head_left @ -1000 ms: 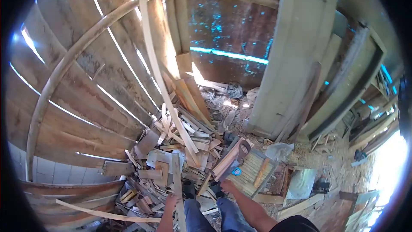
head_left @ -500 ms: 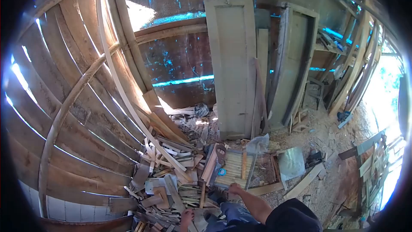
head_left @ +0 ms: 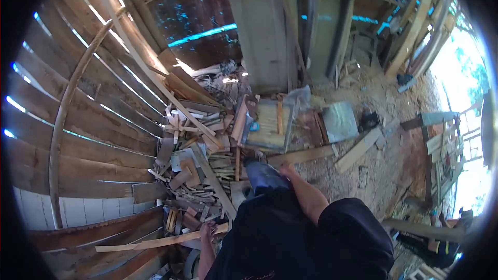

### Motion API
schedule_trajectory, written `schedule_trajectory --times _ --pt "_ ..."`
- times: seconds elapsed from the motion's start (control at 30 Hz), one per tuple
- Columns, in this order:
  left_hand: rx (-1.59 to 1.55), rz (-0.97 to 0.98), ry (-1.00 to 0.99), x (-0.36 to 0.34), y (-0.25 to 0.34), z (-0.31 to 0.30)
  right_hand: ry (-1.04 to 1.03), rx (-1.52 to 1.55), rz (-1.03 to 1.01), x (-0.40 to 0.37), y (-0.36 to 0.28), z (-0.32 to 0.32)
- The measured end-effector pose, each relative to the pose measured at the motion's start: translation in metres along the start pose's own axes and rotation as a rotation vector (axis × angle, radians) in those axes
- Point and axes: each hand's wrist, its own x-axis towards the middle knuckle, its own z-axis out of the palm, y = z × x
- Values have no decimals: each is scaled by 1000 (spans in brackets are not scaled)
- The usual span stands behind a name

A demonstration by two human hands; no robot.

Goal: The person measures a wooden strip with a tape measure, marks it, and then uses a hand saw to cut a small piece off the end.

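Observation:
At the lower left, my left hand is closed around a long, pale wooden strip. The strip reaches out to the left and its other end shows just right of the hand. My right hand is beside my bent knee, close to the lower edge of a framed slatted panel. Its fingers are too small and blurred to make out. On the panel lies a small blue roll, with a narrow wooden stick to its right.
A heap of wood offcuts lies left of my legs. Tall door panels lean at the back. A shiny square sheet and a plank lie on the right. The plank wall stands left.
The view has tilted down. My left hand now holds the wooden strip, which was not visible in the earlier frame. My right arm remains stretched forward beside my knee.

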Motion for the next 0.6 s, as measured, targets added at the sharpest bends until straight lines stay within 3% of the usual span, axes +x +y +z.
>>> schedule_trajectory --times 0.03,0.1,0.2,0.27,0.33,0.4,0.5,0.57,0.6 --pt "60 -28 90 -17 0 -2 -1 21 21 -11 8 -2" --pt "186 -105 185 -40 7 -2 298 222 174 -35 27 -11" --pt "192 -126 170 11 -26 -31 287 374 258 -17 97 16" --pt "243 -145 195 -13 9 2 300 335 276 -63 102 -4" --pt "219 81 12 -3 19 21 309 287 279 -84 109 -17" --pt "47 71 62 -25 45 71 247 184 341 -90 141 -2" --pt "243 133 43 -27 67 122 140 331 381 -88 173 -4" --pt "385 186 -183 -16 71 144 190 330 394 -86 177 -17" --pt "383 175 -174 -12 69 153 253 325 409 -89 182 -27"
